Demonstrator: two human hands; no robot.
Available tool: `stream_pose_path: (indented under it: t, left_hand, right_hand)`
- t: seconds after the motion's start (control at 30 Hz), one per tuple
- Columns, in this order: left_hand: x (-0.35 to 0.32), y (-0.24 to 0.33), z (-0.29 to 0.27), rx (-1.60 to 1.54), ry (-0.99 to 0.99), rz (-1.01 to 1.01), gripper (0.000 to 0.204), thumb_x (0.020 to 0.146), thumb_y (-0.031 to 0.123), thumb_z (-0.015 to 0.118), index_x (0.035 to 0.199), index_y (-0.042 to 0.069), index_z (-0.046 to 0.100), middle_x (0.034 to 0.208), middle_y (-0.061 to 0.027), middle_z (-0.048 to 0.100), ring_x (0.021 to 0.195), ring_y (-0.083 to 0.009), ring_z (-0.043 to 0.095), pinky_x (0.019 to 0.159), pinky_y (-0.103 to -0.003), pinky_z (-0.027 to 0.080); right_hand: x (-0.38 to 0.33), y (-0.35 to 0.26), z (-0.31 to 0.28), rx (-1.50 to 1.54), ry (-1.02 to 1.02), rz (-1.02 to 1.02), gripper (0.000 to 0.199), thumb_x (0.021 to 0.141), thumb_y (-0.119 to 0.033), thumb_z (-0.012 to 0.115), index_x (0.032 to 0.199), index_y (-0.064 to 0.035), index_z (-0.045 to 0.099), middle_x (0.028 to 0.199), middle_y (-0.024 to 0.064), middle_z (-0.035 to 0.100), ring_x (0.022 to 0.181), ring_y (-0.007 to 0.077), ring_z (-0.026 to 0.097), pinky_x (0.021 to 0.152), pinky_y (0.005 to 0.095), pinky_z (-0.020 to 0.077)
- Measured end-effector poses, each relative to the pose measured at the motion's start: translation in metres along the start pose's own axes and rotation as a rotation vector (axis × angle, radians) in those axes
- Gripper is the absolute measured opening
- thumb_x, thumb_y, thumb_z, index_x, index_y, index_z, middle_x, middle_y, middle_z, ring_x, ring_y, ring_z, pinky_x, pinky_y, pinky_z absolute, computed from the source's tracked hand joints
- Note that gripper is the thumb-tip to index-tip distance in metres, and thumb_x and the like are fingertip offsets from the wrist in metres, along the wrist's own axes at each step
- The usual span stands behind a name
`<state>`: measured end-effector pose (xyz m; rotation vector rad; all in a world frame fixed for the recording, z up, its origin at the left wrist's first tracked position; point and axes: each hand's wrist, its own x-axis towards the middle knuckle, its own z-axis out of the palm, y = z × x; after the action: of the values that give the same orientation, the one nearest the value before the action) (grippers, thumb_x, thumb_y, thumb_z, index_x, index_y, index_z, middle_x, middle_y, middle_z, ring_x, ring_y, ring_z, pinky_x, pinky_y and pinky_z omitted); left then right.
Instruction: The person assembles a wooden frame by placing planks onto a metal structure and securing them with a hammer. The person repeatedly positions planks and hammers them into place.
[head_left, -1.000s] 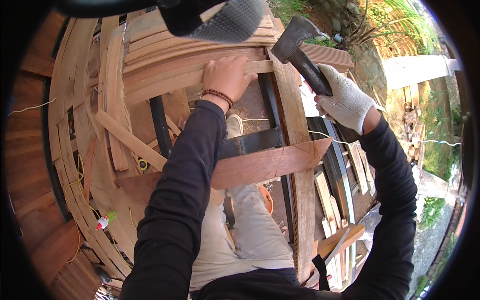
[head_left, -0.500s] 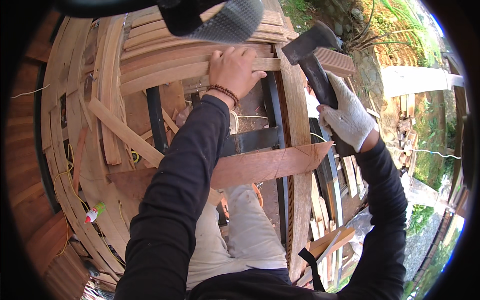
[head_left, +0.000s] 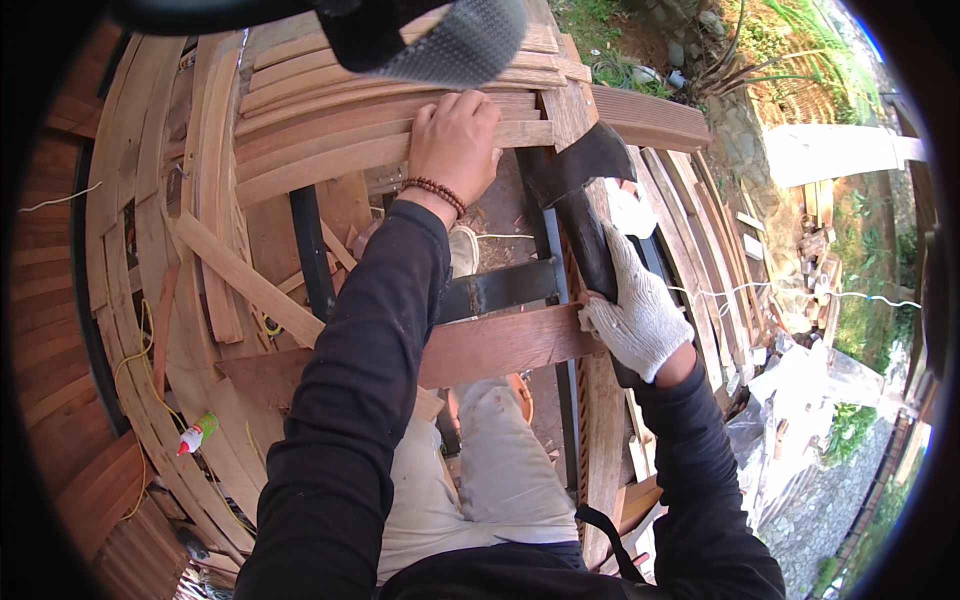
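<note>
My left hand (head_left: 452,145), bare with a brown bead bracelet (head_left: 436,190), grips the near wooden slat (head_left: 350,160) of a row, its fingers curled over the top. In my right hand (head_left: 640,310), which wears a white knit glove, is a black hatchet (head_left: 585,230). Its fingers are closed round the handle, and the dark head hangs near the right end of the slats. A reddish-brown board (head_left: 500,345) with a slanted grain lies across the frame below both hands. My left forearm covers part of it, and the glove hides its right end.
A black metal frame (head_left: 500,288) with open gaps lies beneath the wood. Loose planks (head_left: 250,280) and a green-and-white bottle with a red tip (head_left: 197,435) are on the left. A yellow cord (head_left: 147,350) trails there. Stacked boards (head_left: 690,215) and plastic sheeting (head_left: 790,400) lie right.
My right hand has swung the hatchet down and left, bringing its head nearer the slats' right end. My left hand has shifted slightly left along the slat, its thumb now tucked from view.
</note>
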<state>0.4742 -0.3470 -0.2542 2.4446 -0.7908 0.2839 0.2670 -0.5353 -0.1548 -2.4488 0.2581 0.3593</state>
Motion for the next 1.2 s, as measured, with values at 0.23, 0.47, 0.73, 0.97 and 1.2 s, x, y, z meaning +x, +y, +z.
stream_pose_path:
  t: [0.23, 0.47, 0.73, 0.97, 1.2]
  left_hand:
    - [-0.002, -0.005, -0.003, -0.084, -0.018, -0.003, 0.031, 0.08, 0.008, 0.082, 0.108, 0.008, 0.069, 0.117, -0.007, 0.068, 0.117, -0.0306, 0.063, 0.102, -0.045, 0.05]
    - [0.002, -0.011, -0.002, -0.11, 0.03, 0.025, 0.032, 0.079, 0.006, 0.082, 0.109, 0.007, 0.069, 0.115, -0.0088, 0.07, 0.115, -0.0322, 0.064, 0.102, -0.045, 0.052]
    - [-0.006, -0.008, 0.002, -0.146, 0.055, 0.027, 0.032, 0.079, 0.005, 0.081, 0.109, 0.007, 0.07, 0.116, -0.0086, 0.072, 0.115, -0.0322, 0.065, 0.101, -0.046, 0.053]
    - [0.002, -0.013, -0.004, -0.134, 0.023, 0.005, 0.032, 0.079, 0.006, 0.08, 0.11, 0.007, 0.071, 0.115, -0.0091, 0.073, 0.114, -0.0326, 0.066, 0.101, -0.045, 0.054]
    - [-0.003, -0.014, 0.003, -0.121, 0.03, -0.013, 0.033, 0.079, 0.007, 0.08, 0.111, 0.008, 0.072, 0.115, -0.0082, 0.073, 0.115, -0.0314, 0.066, 0.1, -0.044, 0.055]
  right_hand:
    - [0.011, -0.016, -0.004, -0.111, -0.051, -0.024, 0.081, 0.089, -0.012, 0.07, 0.157, 0.0081, 0.032, 0.12, 0.0384, 0.066, 0.113, 0.0515, 0.068, 0.098, 0.0492, 0.0539]
    - [0.016, -0.007, 0.003, -0.302, 0.13, -0.265, 0.083, 0.087, -0.01, 0.071, 0.158, 0.007, 0.032, 0.116, 0.0374, 0.068, 0.113, 0.0507, 0.068, 0.098, 0.0492, 0.0537]
    - [0.016, -0.006, -0.001, -0.249, 0.046, -0.241, 0.084, 0.086, -0.01, 0.071, 0.157, 0.0075, 0.031, 0.111, 0.0353, 0.07, 0.103, 0.0483, 0.071, 0.091, 0.0475, 0.0566]
    - [0.017, -0.012, -0.004, -0.218, -0.026, -0.124, 0.083, 0.086, -0.012, 0.073, 0.157, 0.0075, 0.034, 0.125, 0.0359, 0.066, 0.114, 0.0506, 0.068, 0.102, 0.047, 0.054]
    - [0.019, -0.007, -0.001, -0.252, 0.011, -0.214, 0.087, 0.083, -0.012, 0.074, 0.159, 0.0051, 0.032, 0.11, 0.0348, 0.07, 0.1, 0.0509, 0.071, 0.093, 0.0481, 0.0556]
